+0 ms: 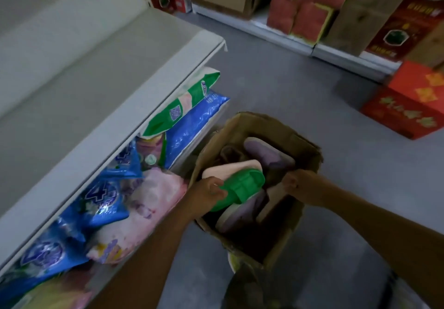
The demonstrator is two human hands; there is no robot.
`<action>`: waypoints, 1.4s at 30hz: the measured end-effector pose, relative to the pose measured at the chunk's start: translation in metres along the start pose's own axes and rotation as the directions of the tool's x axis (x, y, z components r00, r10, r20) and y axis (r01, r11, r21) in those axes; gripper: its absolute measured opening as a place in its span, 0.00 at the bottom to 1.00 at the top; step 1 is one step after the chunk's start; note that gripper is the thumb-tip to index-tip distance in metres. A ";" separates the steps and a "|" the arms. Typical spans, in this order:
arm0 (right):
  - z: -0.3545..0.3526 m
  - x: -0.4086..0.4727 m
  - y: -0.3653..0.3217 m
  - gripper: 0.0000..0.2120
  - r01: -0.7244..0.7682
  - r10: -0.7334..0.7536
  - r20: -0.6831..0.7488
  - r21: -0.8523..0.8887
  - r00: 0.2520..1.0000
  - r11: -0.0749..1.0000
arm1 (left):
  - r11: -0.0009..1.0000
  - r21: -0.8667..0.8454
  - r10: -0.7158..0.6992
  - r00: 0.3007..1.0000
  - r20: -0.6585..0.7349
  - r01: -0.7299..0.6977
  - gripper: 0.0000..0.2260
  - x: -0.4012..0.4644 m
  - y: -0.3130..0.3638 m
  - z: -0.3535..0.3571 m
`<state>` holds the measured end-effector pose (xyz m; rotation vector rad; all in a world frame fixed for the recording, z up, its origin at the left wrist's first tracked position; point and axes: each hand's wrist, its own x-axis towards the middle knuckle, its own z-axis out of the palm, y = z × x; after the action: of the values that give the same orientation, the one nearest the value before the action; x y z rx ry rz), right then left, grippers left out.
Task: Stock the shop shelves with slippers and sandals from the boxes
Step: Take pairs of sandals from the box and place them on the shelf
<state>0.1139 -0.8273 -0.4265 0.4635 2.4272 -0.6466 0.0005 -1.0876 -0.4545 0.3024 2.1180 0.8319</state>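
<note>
An open cardboard box [242, 128] stands on the grey floor, holding several slippers. My left hand [206, 192] grips a green slipper [242, 184] over the box's left side. A pink slipper [234, 168] lies just behind it, and purple slippers [266, 154] fill the far and lower parts of the box. My right hand [299, 183] pinches the box's right flap at its top edge. A bare white shelf [79, 87] stretches along the left.
Under the white shelf lie blue, green and pink packaged goods [105, 200]. A red carton [408, 106] sits on the floor at the right. Brown and red boxes [312, 8] line the far shelving. Grey floor [276, 77] lies open between.
</note>
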 end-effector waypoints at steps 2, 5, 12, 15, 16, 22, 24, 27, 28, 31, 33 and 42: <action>0.013 0.025 0.023 0.11 -0.057 0.058 0.069 -0.022 0.996 0.998 | 0.999 -0.008 -0.053 0.998 0.016 0.053 0.15 0.035 0.004 0.004; 0.032 0.064 0.055 0.12 -0.088 0.095 0.152 -0.053 0.984 0.995 | 0.995 0.047 -0.093 0.995 0.042 0.091 0.17 0.084 -0.002 0.012; 0.081 0.166 0.098 0.15 -0.008 0.057 0.245 -0.194 0.968 0.981 | 0.895 0.426 -0.114 0.991 -0.071 0.133 0.27 0.187 -0.049 0.036; 0.098 0.198 0.108 0.19 -0.092 0.133 0.216 -0.189 0.967 0.978 | 0.827 0.525 -0.178 0.980 -0.092 0.200 0.30 0.213 -0.071 0.044; 0.103 0.206 0.112 0.21 -0.132 0.169 0.205 -0.185 0.964 0.974 | 0.820 0.529 -0.204 0.975 -0.092 0.221 0.31 0.218 -0.076 0.048; 0.123 0.230 0.132 0.26 -0.214 0.250 0.279 -0.155 0.927 0.964 | 0.840 0.497 -0.210 0.975 -0.070 0.217 0.27 0.233 -0.092 0.055; 0.127 0.232 0.132 0.24 -0.216 0.241 0.260 -0.120 0.935 0.969 | 0.840 0.485 -0.235 0.969 -0.077 0.242 0.25 0.237 -0.093 0.052; 0.129 0.234 0.129 0.22 -0.269 0.265 0.224 -0.015 0.938 0.963 | 0.868 0.360 -0.345 0.937 -0.055 0.340 0.25 0.243 -0.093 0.050; 0.129 0.233 0.129 0.22 -0.290 0.280 0.222 0.010 0.934 0.957 | 0.872 0.310 -0.384 0.922 -0.046 0.379 0.24 0.243 -0.092 0.051; 0.130 0.229 0.128 0.26 -0.351 0.333 0.248 0.029 0.910 0.936 | 0.861 0.135 -0.495 0.869 -0.007 0.491 0.22 0.241 -0.091 0.056; 0.131 0.225 0.128 0.28 -0.365 0.350 0.282 0.002 0.893 0.931 | 0.837 0.041 -0.546 0.838 -0.003 0.545 0.26 0.238 -0.089 0.059; 0.122 0.198 0.116 0.19 -0.349 0.365 0.231 -0.107 0.902 0.931 | 0.661 -0.377 -0.646 0.748 0.154 0.649 0.12 0.190 -0.069 0.086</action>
<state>0.0683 -0.7638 -0.6740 0.7352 2.0474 -0.4364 -0.0485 -1.0103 -0.6542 -0.6563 1.7732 0.7915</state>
